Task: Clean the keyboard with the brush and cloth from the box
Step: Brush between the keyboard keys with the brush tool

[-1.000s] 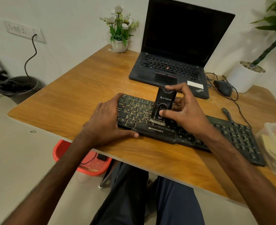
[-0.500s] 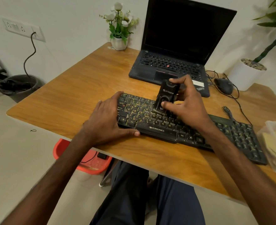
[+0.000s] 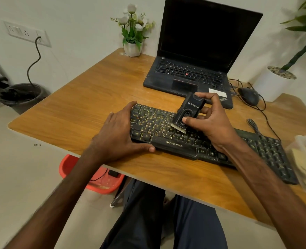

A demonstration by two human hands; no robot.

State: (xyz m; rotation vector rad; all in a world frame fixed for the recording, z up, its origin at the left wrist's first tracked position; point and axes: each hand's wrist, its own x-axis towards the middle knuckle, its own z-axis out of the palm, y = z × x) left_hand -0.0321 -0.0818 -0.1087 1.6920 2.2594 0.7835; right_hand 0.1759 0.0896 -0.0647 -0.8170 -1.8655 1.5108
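Note:
A long black keyboard (image 3: 177,145) lies across the wooden desk (image 3: 87,103). My left hand (image 3: 119,134) rests flat on its left end, thumb along the front edge. My right hand (image 3: 210,120) grips a black cleaning brush (image 3: 189,110) with pale bristles. The brush is tilted, bristles down on the middle keys. A clear plastic box (image 3: 305,164) with a yellow cloth inside stands at the right edge, partly cut off by the frame.
An open black laptop (image 3: 190,74) sits behind the keyboard. A mouse (image 3: 248,98) and cables lie right of it. A small flower pot (image 3: 132,48) and a white planter (image 3: 274,83) stand at the back. A red tub (image 3: 92,177) is under the desk.
My right hand has moved the brush back from the space bar row to the middle rows and tilted it. My left hand has stayed on the keyboard's left end.

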